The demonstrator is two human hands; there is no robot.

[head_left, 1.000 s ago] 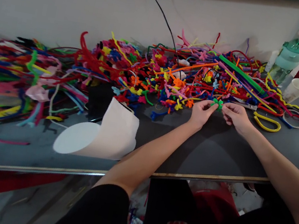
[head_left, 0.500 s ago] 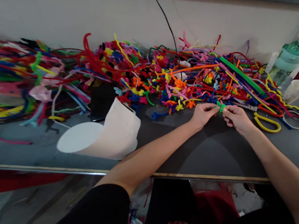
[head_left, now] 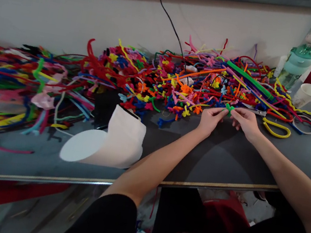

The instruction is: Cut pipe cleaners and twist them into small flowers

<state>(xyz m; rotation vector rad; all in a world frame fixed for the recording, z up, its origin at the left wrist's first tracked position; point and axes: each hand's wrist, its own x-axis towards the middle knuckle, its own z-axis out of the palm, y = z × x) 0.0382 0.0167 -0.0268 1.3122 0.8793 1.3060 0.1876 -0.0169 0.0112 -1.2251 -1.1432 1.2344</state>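
Observation:
A small green pipe-cleaner flower (head_left: 229, 109) is pinched between my two hands, just above the dark table. My left hand (head_left: 211, 121) grips it from the left with thumb and forefinger. From the other side, my right hand (head_left: 245, 122) pinches it too, fingers curled underneath. Right behind it spreads a heap of coloured pipe cleaners and little flower shapes (head_left: 189, 92). Scissors with red and yellow handles (head_left: 276, 130) lie close to the right of my right hand, their blades partly hidden among the stems.
A curled white paper sheet (head_left: 124, 139) stands on the table left of my left forearm. At the right back are a paper cup (head_left: 306, 96) and a green-lidded bottle (head_left: 299, 63). A black cable (head_left: 172, 21) hangs into the heap. More pipe cleaners (head_left: 7, 86) cover the left side.
The green flower has turned in my fingers, its petals now pointing more upward. My right fingers have shifted slightly on it; both hands stay in about the same place.

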